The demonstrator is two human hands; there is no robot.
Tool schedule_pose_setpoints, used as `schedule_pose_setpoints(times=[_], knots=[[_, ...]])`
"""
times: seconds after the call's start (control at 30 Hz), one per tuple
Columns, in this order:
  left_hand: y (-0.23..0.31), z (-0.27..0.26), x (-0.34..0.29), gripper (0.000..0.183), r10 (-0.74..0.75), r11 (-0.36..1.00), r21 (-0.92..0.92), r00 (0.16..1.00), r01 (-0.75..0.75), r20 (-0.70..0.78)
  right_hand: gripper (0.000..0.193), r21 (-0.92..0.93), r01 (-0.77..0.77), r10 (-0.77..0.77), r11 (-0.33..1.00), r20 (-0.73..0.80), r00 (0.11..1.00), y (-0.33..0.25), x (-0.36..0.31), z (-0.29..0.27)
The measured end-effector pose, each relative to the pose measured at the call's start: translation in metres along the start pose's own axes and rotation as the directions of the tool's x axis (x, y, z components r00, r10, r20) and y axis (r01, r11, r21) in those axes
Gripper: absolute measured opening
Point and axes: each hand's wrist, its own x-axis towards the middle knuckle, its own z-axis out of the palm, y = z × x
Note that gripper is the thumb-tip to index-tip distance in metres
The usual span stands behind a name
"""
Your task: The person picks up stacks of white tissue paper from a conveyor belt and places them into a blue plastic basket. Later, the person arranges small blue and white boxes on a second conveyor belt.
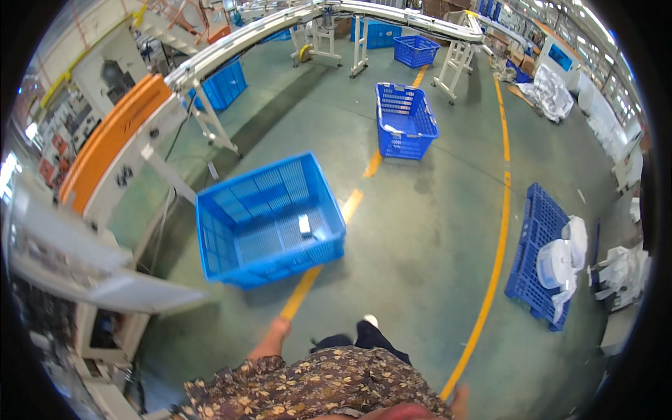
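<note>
My left hand (pixel 278 329) hangs low in front of my patterned sleeve, a little short of a large blue plastic crate (pixel 266 269). It touches nothing that I can see, and its fingers are too small and foreshortened to make out. Inside the crate, a small white item (pixel 304 225) lies on the slotted bottom. My right hand (pixel 460 402) is at the lower edge, smeared by motion, near the yellow floor line (pixel 483 322). Whether it holds anything is hidden.
Farther off stand a blue basket (pixel 409 145) and a smaller blue basket (pixel 416 52). A blue pallet (pixel 521 269) bearing white wrapped rolls (pixel 556 262) lies at right. A white conveyor (pixel 259 31) curves across the back; an orange-topped machine (pixel 115 140) borders the left.
</note>
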Motion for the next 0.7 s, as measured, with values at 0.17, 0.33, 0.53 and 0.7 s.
schedule_pose_setpoints(times=[0.17,0.33,0.53,0.7], knots=[[0.092,-0.069,-0.005,0.031,-0.305,0.898,-0.197,0.88,0.393,0.363,0.046,0.199,0.811,-0.823,0.55,-0.036,0.567,-0.577,0.055,-0.101],[0.253,-0.081,0.156,0.027,-0.455,0.76,-0.353,0.834,0.546,0.312,0.046,0.211,0.968,-0.991,0.133,0.002,0.135,-0.9,0.069,-0.148],[0.6,-0.218,0.42,0.039,0.176,0.794,-0.554,0.966,-0.252,-0.187,0.04,-0.338,0.815,-0.631,0.47,0.517,0.578,-0.873,0.342,-0.187],[0.904,-0.451,0.531,0.039,0.558,0.55,-0.518,0.749,-0.655,-0.356,0.031,-0.47,0.478,-0.313,0.742,0.388,0.867,-1.034,0.458,-0.287]])
